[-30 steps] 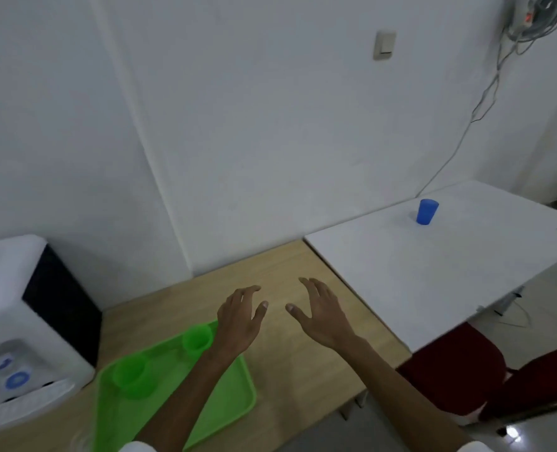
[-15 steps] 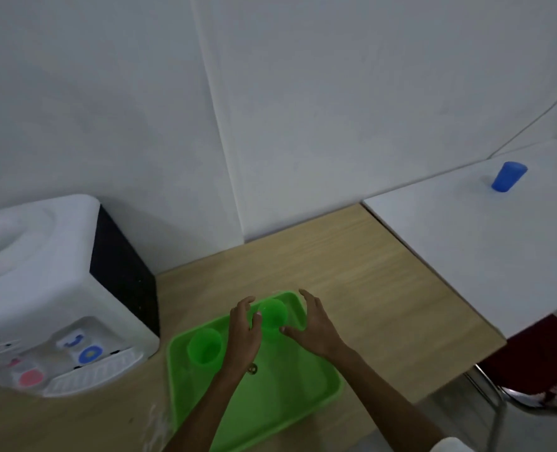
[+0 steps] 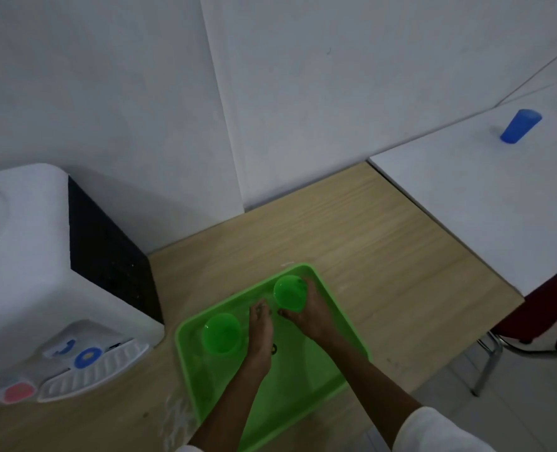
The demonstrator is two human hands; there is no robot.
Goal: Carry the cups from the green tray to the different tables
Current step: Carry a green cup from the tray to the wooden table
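On the wooden table [image 3: 352, 230], near its front edge, a green tray [image 3: 303, 402] is lying at an angle, its near corner running out of the bottom of the view. Two green cups are standing in the tray: one cup [image 3: 221, 334] near the left wall, the other cup [image 3: 289, 292] in the far corner, close to the rim. The right hand [image 3: 309, 313] is wrapping around this far cup, fingers curled on its right side and thumb on the near side. The left hand [image 3: 260, 327] is resting between the two cups with fingers bent and holding nothing; whether it is touching the tray floor cannot be told. A white water dispenser [image 3: 42, 272] is crowding the table's left side, just beside the tray. To the right, bare wood is stretching up to the white table [image 3: 482, 197], which is butting against the wooden one. A blue cup [image 3: 520, 126] is standing far out on it, well apart from the edges.
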